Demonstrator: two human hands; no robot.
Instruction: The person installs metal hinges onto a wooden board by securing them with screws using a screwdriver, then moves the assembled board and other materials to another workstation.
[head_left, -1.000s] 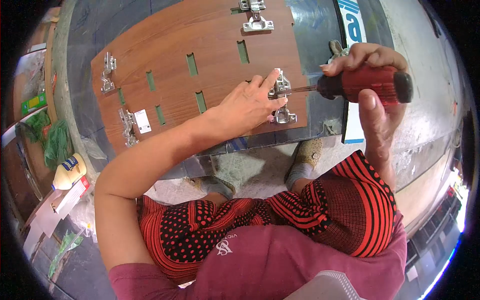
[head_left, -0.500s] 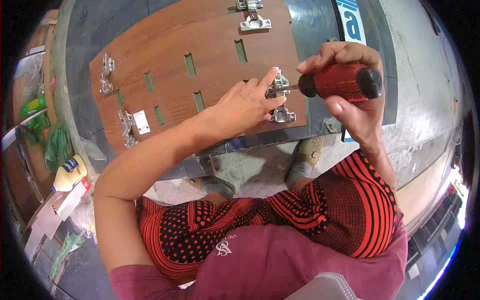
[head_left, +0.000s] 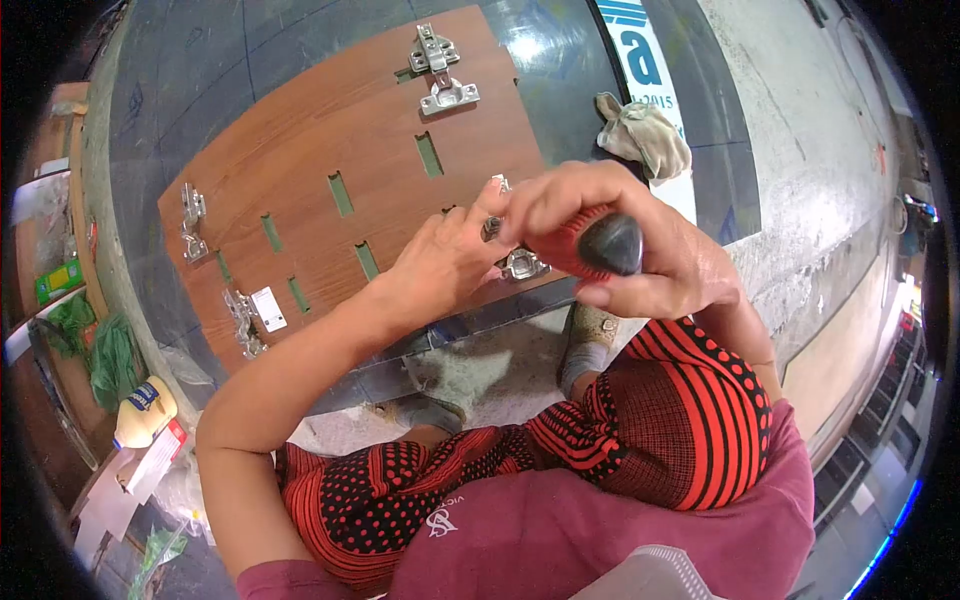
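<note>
My left hand (head_left: 440,258) lies on the near right corner of a brown wood-grain board (head_left: 300,140). Its fingers grip a metal cabinet hinge (head_left: 523,265), which they partly cover. In my right hand (head_left: 672,258) is a screwdriver (head_left: 611,245) with a red and black handle, its butt end turned up towards me. The shaft and tip are hidden behind my fingers. Another hinge (head_left: 440,75) sits at the board's far right. Two more, one upper hinge (head_left: 193,222) and one lower hinge (head_left: 240,322), are along the left edge.
Green-bottomed slots (head_left: 341,194) are cut in the board, and a white label (head_left: 268,309) lies near the lower left hinge. A crumpled beige cloth (head_left: 648,138) rests on a white lettered strip (head_left: 645,60). A bottle (head_left: 145,412) and green plastic bag (head_left: 118,360) are at left.
The view has shifted, so the board appears further left. My right hand has come closer to my left, and the screwdriver handle now points more at the camera. The beige cloth is now uncovered.
</note>
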